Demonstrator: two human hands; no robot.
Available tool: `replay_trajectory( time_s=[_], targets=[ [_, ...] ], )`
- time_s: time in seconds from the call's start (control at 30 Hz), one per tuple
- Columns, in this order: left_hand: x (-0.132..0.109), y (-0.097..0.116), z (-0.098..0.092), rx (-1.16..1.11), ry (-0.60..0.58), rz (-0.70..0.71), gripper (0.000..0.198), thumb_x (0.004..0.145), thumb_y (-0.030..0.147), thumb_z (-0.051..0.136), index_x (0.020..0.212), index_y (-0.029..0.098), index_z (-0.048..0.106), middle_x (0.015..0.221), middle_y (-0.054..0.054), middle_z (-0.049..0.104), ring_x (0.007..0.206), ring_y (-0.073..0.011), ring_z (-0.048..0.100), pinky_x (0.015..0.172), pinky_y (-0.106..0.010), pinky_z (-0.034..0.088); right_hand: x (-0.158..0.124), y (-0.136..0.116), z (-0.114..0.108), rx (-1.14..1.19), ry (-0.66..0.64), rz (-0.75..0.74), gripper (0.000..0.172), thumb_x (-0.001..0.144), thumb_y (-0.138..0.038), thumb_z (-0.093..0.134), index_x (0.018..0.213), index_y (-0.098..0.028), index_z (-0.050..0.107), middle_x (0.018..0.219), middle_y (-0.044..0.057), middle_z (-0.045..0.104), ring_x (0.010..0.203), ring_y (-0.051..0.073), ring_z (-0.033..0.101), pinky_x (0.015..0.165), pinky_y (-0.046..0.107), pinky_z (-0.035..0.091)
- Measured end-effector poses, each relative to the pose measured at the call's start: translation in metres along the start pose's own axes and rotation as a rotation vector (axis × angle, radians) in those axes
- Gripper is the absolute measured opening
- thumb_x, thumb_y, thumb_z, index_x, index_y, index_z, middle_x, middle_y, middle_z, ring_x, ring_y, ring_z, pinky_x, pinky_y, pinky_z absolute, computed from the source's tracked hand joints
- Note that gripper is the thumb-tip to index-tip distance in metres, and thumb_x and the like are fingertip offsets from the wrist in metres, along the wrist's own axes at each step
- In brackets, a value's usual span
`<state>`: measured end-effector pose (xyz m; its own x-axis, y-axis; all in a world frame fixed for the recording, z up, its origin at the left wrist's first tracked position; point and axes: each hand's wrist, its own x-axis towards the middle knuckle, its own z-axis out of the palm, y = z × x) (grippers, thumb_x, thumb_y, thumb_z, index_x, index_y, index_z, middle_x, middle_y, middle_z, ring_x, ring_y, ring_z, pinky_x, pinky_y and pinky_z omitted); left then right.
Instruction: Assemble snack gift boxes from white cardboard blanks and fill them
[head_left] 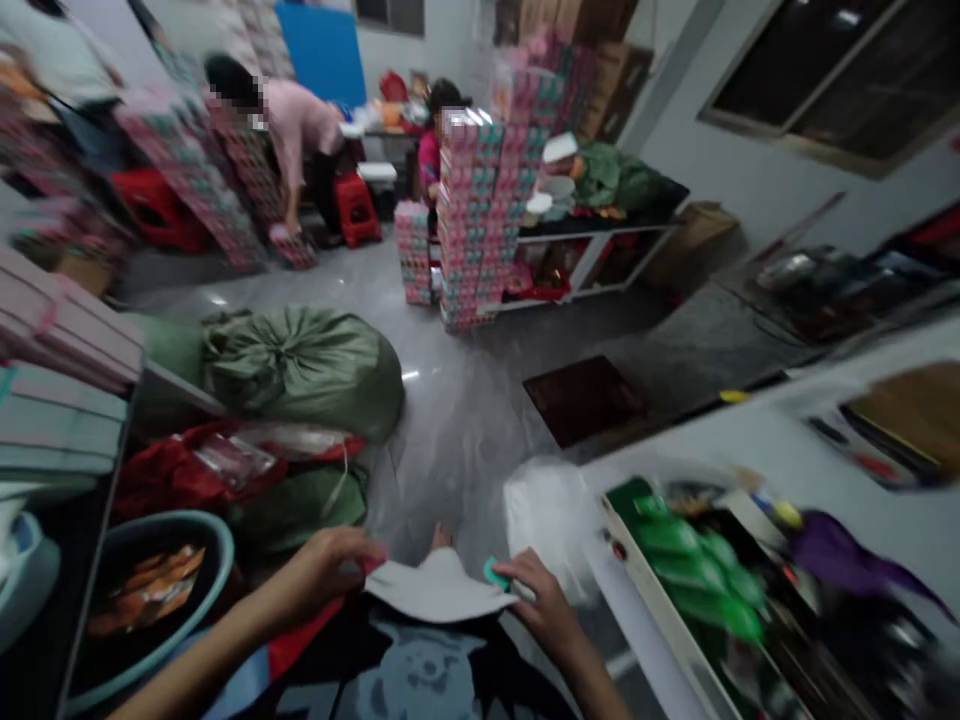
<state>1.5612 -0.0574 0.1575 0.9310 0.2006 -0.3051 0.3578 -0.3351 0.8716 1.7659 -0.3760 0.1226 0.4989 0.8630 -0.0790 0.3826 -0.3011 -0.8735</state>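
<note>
A thin, white, flexible sheet (439, 592) spans the gap between the two hands, close in front of the wearer's black shirt with its grey cartoon print (424, 670). The left hand (337, 565) pinches one end, with something small and pink at its fingertips, too blurred to identify. The right hand (544, 595) has its fingers drawn together at the other end, where a small, rounded, teal piece (493, 573) shows by the fingertips.

Just past the hands, a bare foot (442, 537) stands on the glossy grey floor (442, 440). Left of the left hand is a round, pale blue basin (220, 540) holding orange-brown pieces (154, 592); beyond it lie a red bundle (169, 478) and a large, tied, green fabric sack (330, 370).

Near the right hand is a whitish, translucent plastic bag (551, 515). Farther right, a pale-rimmed tray (651, 605) holds shiny green packets (697, 575) beside a white tabletop (757, 445).

Well ahead of the hands, tall stacks of pink-and-teal packages (480, 220) rise near a person in a pink top (300, 110), who bends forward.
</note>
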Motion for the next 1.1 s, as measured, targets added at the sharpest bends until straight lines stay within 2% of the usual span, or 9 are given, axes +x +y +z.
replay_trajectory(
  time_s=[0.1, 0.2, 0.3, 0.37, 0.5, 0.6, 0.73, 0.93, 1.1],
  targets=[
    [0.026, -0.005, -0.010, 0.043, 0.085, -0.132, 0.015, 0.073, 0.032, 0.072, 0.084, 0.024, 0.080, 0.078, -0.004, 0.075, 0.075, -0.0218, 0.068, 0.071, -0.028, 0.049, 0.066, 0.021, -0.016, 0.047, -0.017, 0.045, 0.053, 0.084, -0.068, 0.056, 0.107, -0.026, 0.076, 0.080, 0.006, 0.068, 0.076, 0.022, 0.062, 0.069, 0.033, 0.050],
    [0.057, -0.003, -0.017, -0.007, 0.189, -0.239, 0.025, 0.073, 0.040, 0.073, 0.089, 0.022, 0.081, 0.082, -0.008, 0.077, 0.073, -0.0239, 0.069, 0.069, -0.030, 0.052, 0.119, 0.026, -0.032, 0.152, 0.045, 0.197, 0.052, 0.086, -0.066, 0.054, 0.103, -0.024, 0.078, 0.082, 0.008, 0.070, 0.069, 0.020, 0.062, 0.061, 0.031, 0.050],
    [0.101, 0.015, -0.026, -0.076, 0.262, -0.172, 0.025, 0.073, 0.040, 0.074, 0.090, 0.022, 0.081, 0.084, -0.011, 0.077, 0.075, -0.0243, 0.071, 0.072, -0.032, 0.055, 0.164, 0.024, -0.058, 0.223, 0.045, 0.295, 0.048, 0.088, -0.062, 0.054, 0.103, -0.023, 0.078, 0.088, 0.009, 0.073, 0.083, 0.024, 0.067, 0.076, 0.035, 0.054],
    [0.139, 0.027, -0.038, -0.113, 0.250, -0.095, 0.024, 0.069, 0.034, 0.079, 0.090, 0.023, 0.081, 0.083, -0.011, 0.076, 0.074, -0.0228, 0.071, 0.072, -0.030, 0.055, 0.196, 0.027, -0.078, 0.210, 0.003, 0.253, 0.044, 0.088, -0.058, 0.056, 0.106, -0.023, 0.077, 0.095, 0.009, 0.073, 0.091, 0.024, 0.067, 0.083, 0.036, 0.054],
    [0.227, 0.029, -0.080, -0.296, 0.128, -0.044, 0.033, 0.065, 0.023, 0.081, 0.098, 0.025, 0.079, 0.096, -0.012, 0.076, 0.087, -0.0237, 0.072, 0.081, -0.032, 0.056, 0.269, 0.044, -0.118, 0.097, -0.081, 0.136, 0.045, 0.089, -0.055, 0.056, 0.119, -0.025, 0.071, 0.106, 0.010, 0.069, 0.096, 0.024, 0.064, 0.082, 0.036, 0.053],
    [0.292, 0.025, -0.117, -0.409, 0.034, -0.052, 0.029, 0.066, 0.019, 0.079, 0.095, 0.025, 0.080, 0.101, -0.013, 0.076, 0.093, -0.0247, 0.071, 0.088, -0.035, 0.054, 0.322, 0.053, -0.148, 0.037, -0.129, 0.110, 0.053, 0.089, -0.064, 0.051, 0.117, -0.025, 0.072, 0.104, 0.011, 0.068, 0.088, 0.023, 0.064, 0.072, 0.034, 0.053],
    [0.368, 0.028, -0.165, -0.503, -0.061, -0.056, 0.022, 0.068, 0.018, 0.079, 0.089, 0.024, 0.081, 0.095, -0.014, 0.077, 0.091, -0.0266, 0.071, 0.090, -0.037, 0.053, 0.384, 0.054, -0.175, 0.043, -0.013, 0.116, 0.043, 0.091, -0.060, 0.051, 0.099, -0.026, 0.077, 0.091, 0.008, 0.069, 0.081, 0.022, 0.064, 0.072, 0.035, 0.052],
    [0.440, 0.024, -0.224, -0.539, -0.093, -0.228, 0.022, 0.064, 0.018, 0.084, 0.085, 0.022, 0.080, 0.081, -0.009, 0.074, 0.076, -0.0228, 0.069, 0.075, -0.030, 0.052, 0.470, 0.057, -0.189, 0.118, -0.021, 0.205, 0.026, 0.088, -0.046, 0.061, 0.078, -0.024, 0.072, 0.070, 0.005, 0.069, 0.065, 0.020, 0.063, 0.063, 0.033, 0.052],
    [0.504, 0.011, -0.267, -0.437, -0.011, -0.168, 0.006, 0.072, 0.028, 0.079, 0.073, 0.023, 0.078, 0.068, -0.005, 0.071, 0.064, -0.0200, 0.066, 0.062, -0.026, 0.049, 0.562, 0.075, -0.205, 0.140, -0.085, 0.310, 0.023, 0.085, -0.044, 0.063, 0.082, -0.022, 0.070, 0.072, 0.003, 0.069, 0.062, 0.016, 0.060, 0.061, 0.028, 0.049]
  ],
)
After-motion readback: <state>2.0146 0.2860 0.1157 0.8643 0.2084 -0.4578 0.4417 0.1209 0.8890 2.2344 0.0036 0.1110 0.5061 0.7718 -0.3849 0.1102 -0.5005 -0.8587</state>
